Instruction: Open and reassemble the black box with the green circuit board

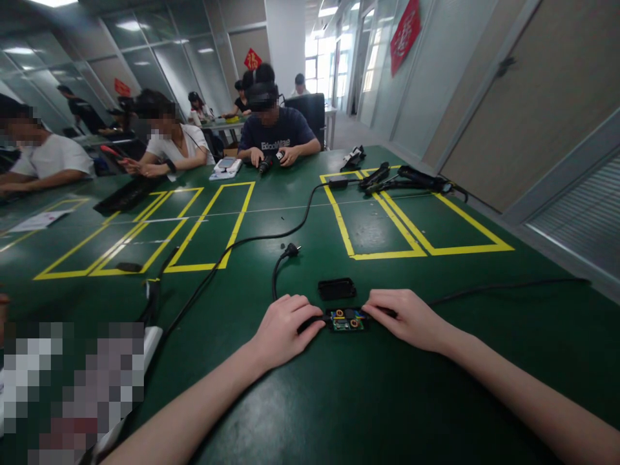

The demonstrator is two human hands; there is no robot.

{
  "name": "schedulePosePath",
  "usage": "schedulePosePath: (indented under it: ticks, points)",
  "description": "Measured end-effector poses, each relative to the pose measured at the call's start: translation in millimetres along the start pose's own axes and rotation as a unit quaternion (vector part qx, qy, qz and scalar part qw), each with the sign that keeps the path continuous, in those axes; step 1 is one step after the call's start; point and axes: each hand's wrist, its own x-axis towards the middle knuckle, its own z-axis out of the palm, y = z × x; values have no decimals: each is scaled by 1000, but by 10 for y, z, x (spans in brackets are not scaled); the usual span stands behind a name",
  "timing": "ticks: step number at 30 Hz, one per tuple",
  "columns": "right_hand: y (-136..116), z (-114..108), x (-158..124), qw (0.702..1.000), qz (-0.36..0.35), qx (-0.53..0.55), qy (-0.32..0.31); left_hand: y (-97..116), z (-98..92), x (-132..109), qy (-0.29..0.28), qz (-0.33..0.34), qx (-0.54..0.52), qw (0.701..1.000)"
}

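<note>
**Adapter opened, board exposed**

Head view: the adapter is held near centre on the worktop. The left hand is clenched on the left lead, the right hand on the right lead. The cover is already off and laid just beyond. The board is judged still seated.

An office turned workshop: glass partition walls and ceiling lights surround a long green tabletop marked with yellow tape rectangles (like workstation bays), where several seated people handle small electrical devices and cables.
</note>
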Motion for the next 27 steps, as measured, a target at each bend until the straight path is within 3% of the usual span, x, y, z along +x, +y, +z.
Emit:
schedulePosePath:
  ticks: [15,27]
  points:
    - [-60,-11,29,999,30,20,-4,-7,2,-5,-26,26,-30,999]
    - [-3,20,17,999,0,-34,13,47,11,39,-40,41,-24,998]
